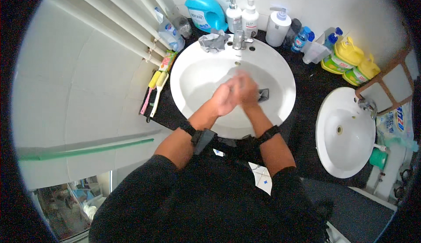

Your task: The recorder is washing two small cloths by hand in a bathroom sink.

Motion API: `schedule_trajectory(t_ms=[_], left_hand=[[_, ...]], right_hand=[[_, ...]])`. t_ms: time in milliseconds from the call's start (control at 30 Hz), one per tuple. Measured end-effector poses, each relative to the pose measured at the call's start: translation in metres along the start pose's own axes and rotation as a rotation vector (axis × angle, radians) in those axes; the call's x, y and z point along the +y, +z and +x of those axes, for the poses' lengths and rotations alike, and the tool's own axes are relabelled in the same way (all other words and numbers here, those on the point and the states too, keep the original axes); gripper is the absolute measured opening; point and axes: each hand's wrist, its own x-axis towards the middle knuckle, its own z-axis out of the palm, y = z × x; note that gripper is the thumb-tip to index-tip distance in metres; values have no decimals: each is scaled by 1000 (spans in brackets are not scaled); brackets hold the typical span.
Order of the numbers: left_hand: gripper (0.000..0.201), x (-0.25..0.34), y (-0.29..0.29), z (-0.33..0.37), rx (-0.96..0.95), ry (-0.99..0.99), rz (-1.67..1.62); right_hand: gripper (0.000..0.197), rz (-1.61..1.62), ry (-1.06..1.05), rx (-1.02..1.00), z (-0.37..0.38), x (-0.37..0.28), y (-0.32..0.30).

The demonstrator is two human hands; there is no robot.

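Note:
My left hand (224, 98) and my right hand (247, 90) are pressed together over the white oval sink (184, 89). Motion smears the fingers of both, and whether anything lies between them is hidden. Beside my right hand, a small dark grey piece (263, 95), perhaps cloth, rests in the basin. Beyond my hands stands a metal faucet (239, 40) on the sink's back rim. A crumpled grey cloth (214, 41) sits on that rim, left of the faucet. Black bands circle both my wrists.
Along the wall stand a blue detergent jug (206, 12), white pump bottles (250, 19) and yellow jugs (346, 52). Two brushes (158, 87) lie left of the sink. A second white sink (322, 133) is at the right of the black counter (302, 111).

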Motion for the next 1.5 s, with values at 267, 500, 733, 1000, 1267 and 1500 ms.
schedule_trajectory(t_ms=[267,500,733,1000,1267,1500], left_hand=[[39,-22,-27,6,-147,282,434],[36,-3,-14,0,-255,564,912],[33,12,19,-2,168,-129,-190],[34,-2,-4,2,203,-247,-296],[51,-6,0,10,197,-237,-180],[66,20,-6,11,-89,-323,-180]], right_hand=[[36,-116,54,-162,-2,-29,-7],[29,-140,221,65,5,-66,-12],[27,10,547,110,12,-24,-2],[30,89,694,-111,16,-19,-13],[30,-50,674,-232,13,-19,-10],[27,182,90,296,9,-50,2]])
